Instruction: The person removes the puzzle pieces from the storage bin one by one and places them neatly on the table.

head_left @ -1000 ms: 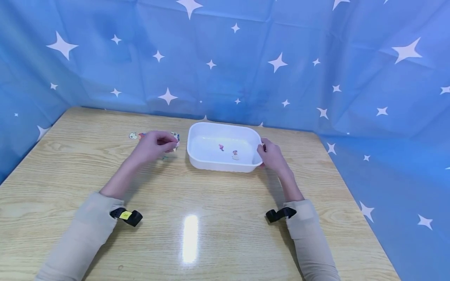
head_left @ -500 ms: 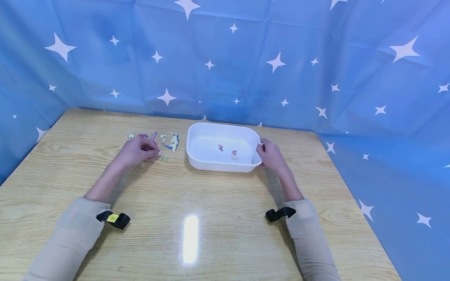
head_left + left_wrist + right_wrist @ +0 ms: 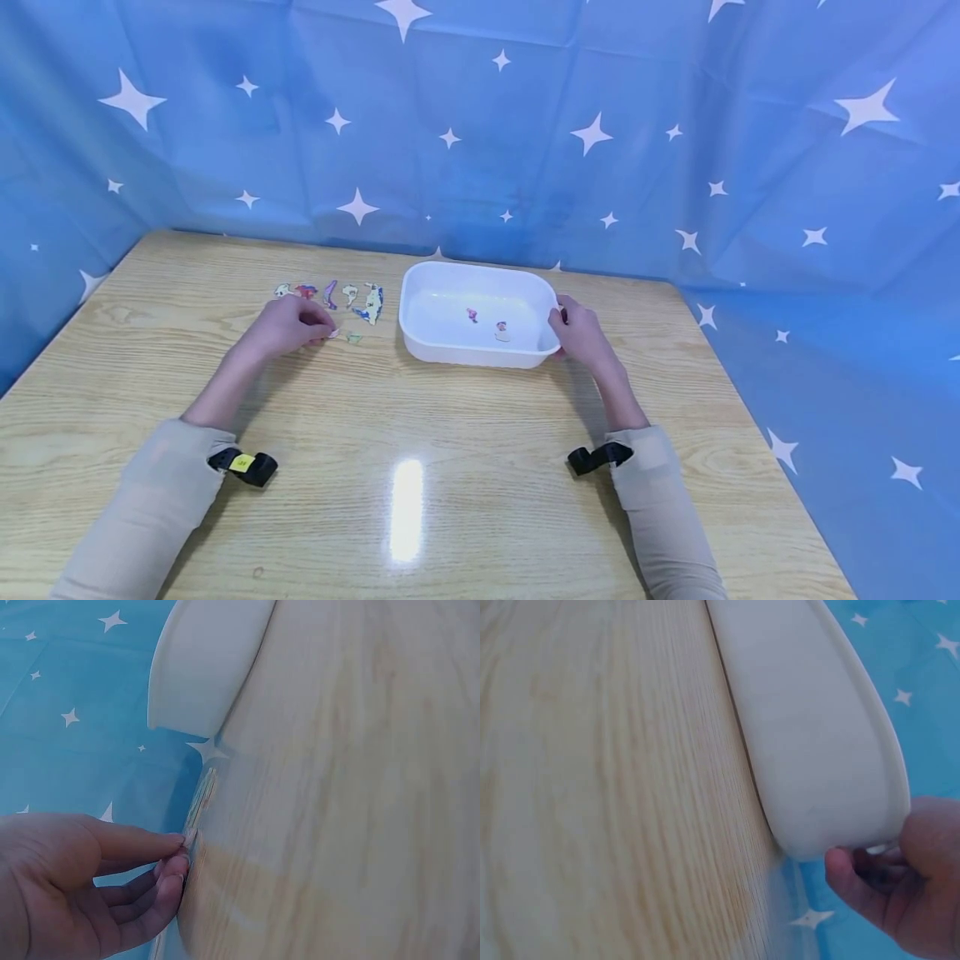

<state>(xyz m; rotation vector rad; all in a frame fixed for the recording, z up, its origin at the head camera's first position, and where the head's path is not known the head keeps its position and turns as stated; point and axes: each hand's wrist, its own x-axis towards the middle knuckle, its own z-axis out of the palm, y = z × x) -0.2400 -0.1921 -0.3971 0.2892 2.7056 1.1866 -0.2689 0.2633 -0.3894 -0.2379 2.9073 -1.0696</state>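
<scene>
My left hand (image 3: 288, 325) is low over the left part of the table, thumb and forefinger pinching a small pale-pink flat cut-out (image 3: 334, 333). In the left wrist view that hand (image 3: 97, 877) has its fingertips down at the table surface. Right beside the pinched piece lies a small green cut-out (image 3: 353, 337). A row of flat cut-outs lies behind: a white one (image 3: 282, 290), a red-and-blue one (image 3: 306, 291), a purple one (image 3: 330, 294), a cream one (image 3: 350, 293) and a larger blue-and-yellow one (image 3: 371, 304). My right hand (image 3: 581, 333) grips the right end of a white basin (image 3: 472, 353).
Inside the basin lie a small pink cut-out (image 3: 472, 315) and a pale one with a pinkish top (image 3: 502, 332). The basin stands on the wooden table (image 3: 487, 467) near its back edge. A blue curtain (image 3: 487, 167) with white stars hangs behind.
My left hand has moved left and toward me from beside the basin with the pink cut-out, then down to the table next to the green one. My right hand stays on the basin.
</scene>
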